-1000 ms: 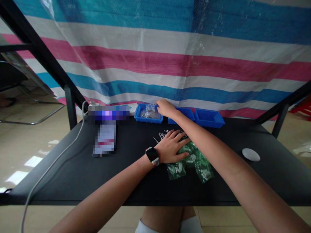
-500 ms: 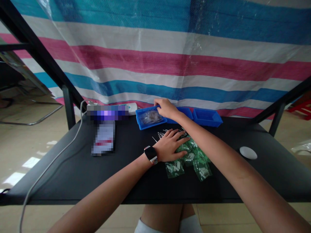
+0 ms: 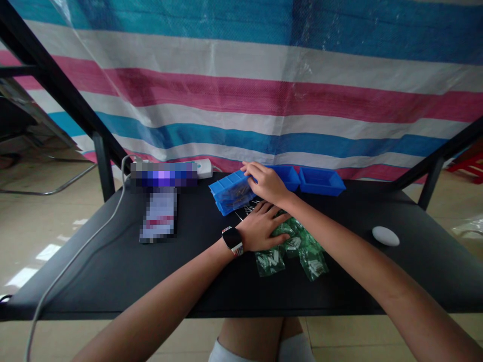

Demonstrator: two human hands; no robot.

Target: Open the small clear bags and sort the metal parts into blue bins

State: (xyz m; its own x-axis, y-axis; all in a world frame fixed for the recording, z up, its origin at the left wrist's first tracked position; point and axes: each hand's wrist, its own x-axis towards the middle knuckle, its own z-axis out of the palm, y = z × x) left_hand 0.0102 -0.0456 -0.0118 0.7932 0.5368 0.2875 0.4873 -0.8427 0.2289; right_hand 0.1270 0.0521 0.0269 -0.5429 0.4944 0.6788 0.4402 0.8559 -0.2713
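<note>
My right hand [image 3: 267, 183] grips the right rim of a small blue bin [image 3: 231, 192] and holds it lifted and tilted above the black table [image 3: 113, 266]. Small parts show inside the bin. My left hand [image 3: 263, 227], a smartwatch on its wrist, lies flat with fingers spread on a heap of green bags of small parts [image 3: 298, 249]. Thin metal pins [image 3: 247, 208] lie on the table just beyond the left fingertips, under the tilted bin.
Two more blue bins [image 3: 320, 181] stand at the table's back edge. A white round object [image 3: 385, 236] lies at the right. A blurred device and card [image 3: 160, 216] sit at the left, with a white cable [image 3: 75, 261] running off the table. A striped tarp hangs behind.
My right hand has taken the leftmost blue bin from the back row, lifted it, tilted it and drawn it toward me. The left hand has stayed on the green bags.
</note>
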